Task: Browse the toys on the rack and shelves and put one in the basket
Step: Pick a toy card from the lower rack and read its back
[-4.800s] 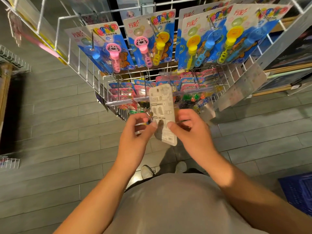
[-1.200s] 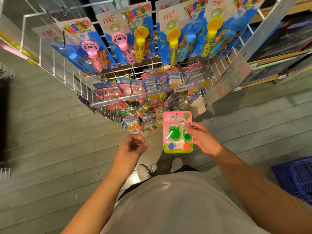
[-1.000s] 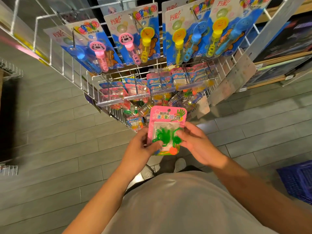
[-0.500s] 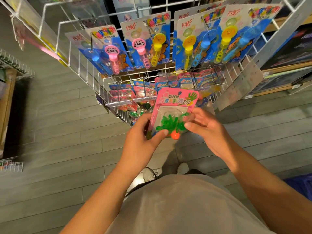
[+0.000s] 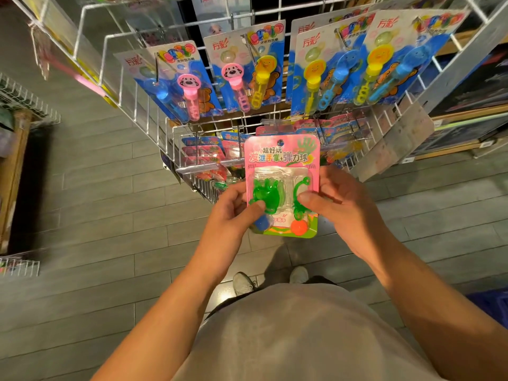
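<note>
You are holding the toy card point(image 5: 281, 158) between your left hand point(image 5: 233, 213) and right hand point(image 5: 341, 202), in front of the wire rack point(image 5: 154, 125); the basket point(image 5: 492, 303) is sitting lower right.

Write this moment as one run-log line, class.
stage: inspecting | left hand: holding pink carded toy pack | right hand: holding same pack | white wire rack: behind | basket: pack not in it

A pink blister-card toy pack point(image 5: 281, 185) stands upright, face toward the person, pinched at its lower sides between both hands. Under its clear bubble sit green sticky hands, an orange ball and a blue ball. The blue basket point(image 5: 492, 305) lies low, well out past the right forearm.
</note>
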